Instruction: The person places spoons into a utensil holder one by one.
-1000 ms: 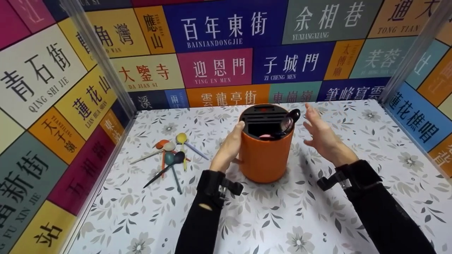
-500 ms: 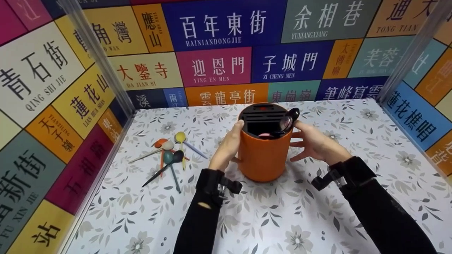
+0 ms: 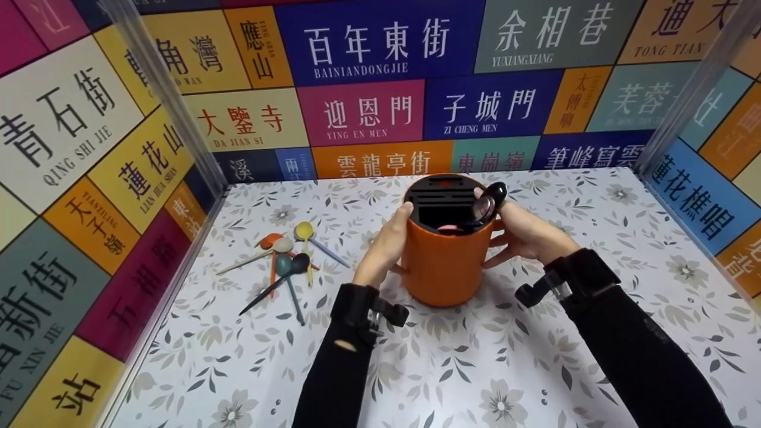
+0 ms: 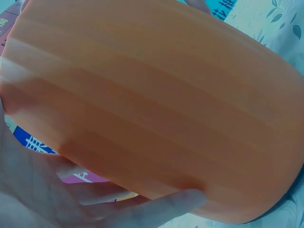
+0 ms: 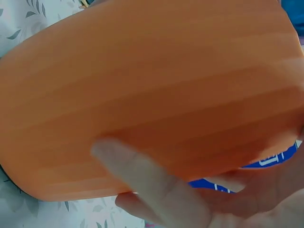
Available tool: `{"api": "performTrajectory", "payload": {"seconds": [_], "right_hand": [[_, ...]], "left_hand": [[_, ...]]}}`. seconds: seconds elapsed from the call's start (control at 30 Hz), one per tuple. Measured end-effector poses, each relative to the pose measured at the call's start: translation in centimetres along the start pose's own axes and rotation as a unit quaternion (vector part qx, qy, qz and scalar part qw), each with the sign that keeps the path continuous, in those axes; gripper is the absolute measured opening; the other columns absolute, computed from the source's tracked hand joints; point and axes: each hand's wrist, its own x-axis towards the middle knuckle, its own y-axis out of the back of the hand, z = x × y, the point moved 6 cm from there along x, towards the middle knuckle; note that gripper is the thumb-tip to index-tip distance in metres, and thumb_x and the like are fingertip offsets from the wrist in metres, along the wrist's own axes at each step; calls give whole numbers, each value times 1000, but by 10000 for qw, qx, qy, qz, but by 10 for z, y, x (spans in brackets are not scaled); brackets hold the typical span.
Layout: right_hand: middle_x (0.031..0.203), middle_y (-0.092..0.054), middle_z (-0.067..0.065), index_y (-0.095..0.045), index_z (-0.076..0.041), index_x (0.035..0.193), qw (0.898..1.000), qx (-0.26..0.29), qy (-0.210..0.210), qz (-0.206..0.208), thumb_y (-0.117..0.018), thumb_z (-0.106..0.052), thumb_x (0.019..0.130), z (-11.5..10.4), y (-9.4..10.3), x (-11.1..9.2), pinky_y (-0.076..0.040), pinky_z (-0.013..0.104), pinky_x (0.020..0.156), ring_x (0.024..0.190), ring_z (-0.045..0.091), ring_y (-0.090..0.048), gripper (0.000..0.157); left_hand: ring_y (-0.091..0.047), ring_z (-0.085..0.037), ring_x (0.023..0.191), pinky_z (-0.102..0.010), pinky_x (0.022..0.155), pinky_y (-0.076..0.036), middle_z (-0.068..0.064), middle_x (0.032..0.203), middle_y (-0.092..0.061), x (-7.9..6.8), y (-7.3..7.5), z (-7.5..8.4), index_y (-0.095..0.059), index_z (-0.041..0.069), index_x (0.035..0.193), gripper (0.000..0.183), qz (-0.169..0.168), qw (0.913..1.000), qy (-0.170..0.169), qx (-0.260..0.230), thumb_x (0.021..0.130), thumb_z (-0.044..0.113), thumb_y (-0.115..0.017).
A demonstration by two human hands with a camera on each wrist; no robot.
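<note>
An orange utensil holder (image 3: 446, 270) with a black slotted insert (image 3: 440, 194) stands upright on the table. A glossy black utensil (image 3: 494, 191) with a rounded end leans at its right rim, and something pink (image 3: 447, 228) shows inside the opening. My left hand (image 3: 382, 248) grips the holder's left side, thumb at the rim; in the left wrist view its fingers (image 4: 183, 200) spread along the orange wall. From the other side my right hand (image 3: 526, 235) grips the holder, thumb up by the black utensil. Its fingers (image 5: 137, 166) lie against the wall in the right wrist view.
Left of the holder lies a loose pile of several small spoons, among them a yellow spoon (image 3: 304, 230), a teal spoon (image 3: 283, 265) and a black spoon (image 3: 299, 263). Sign-patterned panels (image 3: 362, 113) enclose the floral-covered table (image 3: 452, 368) at the back and sides.
My right hand has moved left from beside the holder and now grips its right side. The left hand keeps its grip. The holder and the spoons have not visibly moved.
</note>
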Motion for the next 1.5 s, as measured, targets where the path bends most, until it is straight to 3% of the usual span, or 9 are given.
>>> {"api": "performTrajectory", "payload": {"seconds": [0.13, 0.2, 0.3, 0.4, 0.63, 0.87, 1.17, 1.5], "right_hand": [[155, -33, 29, -30, -20, 159, 9991, 353, -119, -197, -50, -64, 103, 0, 5, -4, -54, 67, 91, 137, 58, -39, 73], [152, -35, 29, -38, -16, 151, 9982, 525, -198, -232, -51, -55, 106, 1, 6, -9, -53, 67, 94, 133, 57, -44, 61], [146, -38, 31, -43, -10, 138, 9966, 693, -295, -323, -48, -40, 109, 3, 4, -17, -52, 65, 98, 126, 52, -52, 42], [142, -38, 34, -41, -6, 134, 9952, 812, -305, -451, -41, -28, 110, 3, 3, -21, -50, 63, 101, 124, 51, -54, 33], [142, -37, 37, -40, -4, 134, 9906, 1245, -447, -361, -39, -18, 108, 4, 1, -17, -48, 65, 103, 131, 60, -45, 30], [133, -46, 33, -50, -2, 125, 9911, 1155, -549, -357, -43, -13, 103, -1, 3, -5, -51, 67, 98, 107, 54, -63, 25], [145, -39, 35, -44, -4, 132, 9910, 1126, -600, -395, -41, -20, 105, -1, 11, -4, -46, 68, 103, 131, 62, -45, 31], [139, -44, 30, -49, -6, 128, 9924, 1114, -522, 73, -50, -30, 102, 2, 10, -8, -50, 66, 101, 129, 60, -46, 35]], "left_hand": [[-41, -39, 145, -63, 73, -60, -12, 166, -36, 0, -3, 0, -40, 22, 163, 82, -42, 10000, -16, -12, 101, 75, -31], [-42, -39, 144, -62, 72, -60, -13, 166, -37, 0, -5, -1, -41, 21, 162, 82, -76, 10000, 13, -27, 101, 74, -31], [-42, -39, 144, -62, 72, -60, -14, 165, -37, -1, -6, -2, -42, 20, 162, 82, -69, 10000, 52, 4, 101, 74, -31], [-42, -39, 144, -63, 73, -60, -14, 165, -37, -2, -6, -2, -42, 19, 162, 83, -34, 10000, 55, 15, 101, 75, -30], [-43, -40, 143, -61, 72, -60, -13, 165, -37, -4, -2, -2, -41, 20, 163, 82, -63, 9999, 58, 71, 102, 74, -30], [-41, -41, 144, -63, 74, -60, -13, 167, -33, -7, 3, -4, -37, 21, 164, 82, -16, 9999, 65, 82, 102, 74, -28], [-36, -38, 149, -66, 77, -58, -12, 168, -33, -7, -3, -1, -38, 21, 164, 81, -186, 9995, 172, -185, 101, 72, -34], [-38, -38, 148, -61, 78, -60, -11, 166, -36, -6, -2, 4, -41, 21, 163, 78, -151, 9997, 178, -31, 102, 70, -36]]}}
